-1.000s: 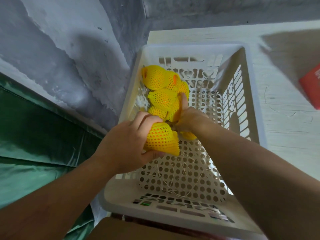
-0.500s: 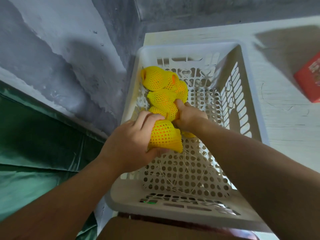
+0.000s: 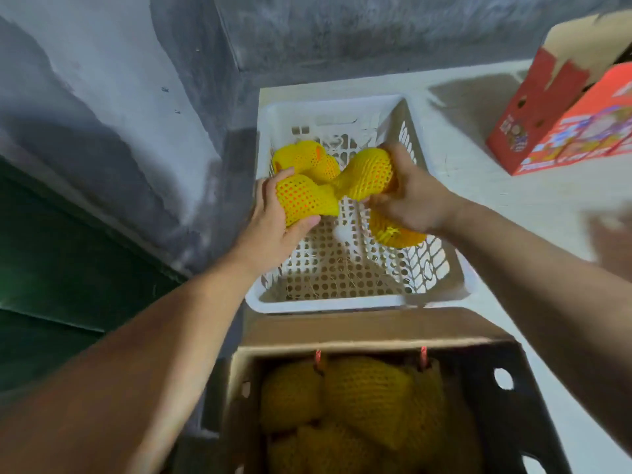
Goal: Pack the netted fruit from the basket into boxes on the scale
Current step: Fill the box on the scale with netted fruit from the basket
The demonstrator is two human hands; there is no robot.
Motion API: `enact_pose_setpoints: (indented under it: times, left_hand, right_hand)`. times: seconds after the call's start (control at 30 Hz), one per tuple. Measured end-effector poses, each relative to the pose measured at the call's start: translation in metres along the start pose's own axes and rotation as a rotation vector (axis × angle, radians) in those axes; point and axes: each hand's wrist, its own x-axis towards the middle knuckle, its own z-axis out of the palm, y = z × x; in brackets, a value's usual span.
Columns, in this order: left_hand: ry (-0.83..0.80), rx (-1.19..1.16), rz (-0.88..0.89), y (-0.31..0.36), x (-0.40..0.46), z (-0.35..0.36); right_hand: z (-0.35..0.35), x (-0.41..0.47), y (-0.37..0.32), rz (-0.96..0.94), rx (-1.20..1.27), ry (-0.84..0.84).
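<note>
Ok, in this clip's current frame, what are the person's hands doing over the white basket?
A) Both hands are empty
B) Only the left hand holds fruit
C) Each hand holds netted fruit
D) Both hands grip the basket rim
C: the left hand grips one netted fruit and the right hand grips another, both above the basket.

Pale whitewashed table (image 3: 513, 200), white perforated basket (image 3: 342, 304) standing on it beneath the fingers (image 3: 393, 200), red printed carton (image 3: 554, 131) well right of them, open brown box (image 3: 376, 331) nearer.
</note>
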Motion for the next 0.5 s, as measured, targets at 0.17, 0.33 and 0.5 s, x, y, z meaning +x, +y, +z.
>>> enact_pose_setpoints:
  times: [0.17, 0.33, 0.5]
  left_hand:
    - [0.187, -0.349, 0.123, 0.043, -0.074, -0.025]
    - [0.155, -0.618, 0.052, 0.091, -0.155, -0.037]
    - [0.159, -0.922, -0.166, 0.117, -0.207, -0.033]
  right_hand:
    - [-0.01, -0.12, -0.037, -0.065, 0.018, 0.131]
    - [-0.004, -0.21, -0.073, -0.233, -0.136, 0.307]
    - [-0.008, -0.24, -0.101, -0.284, -0.014, 0.505]
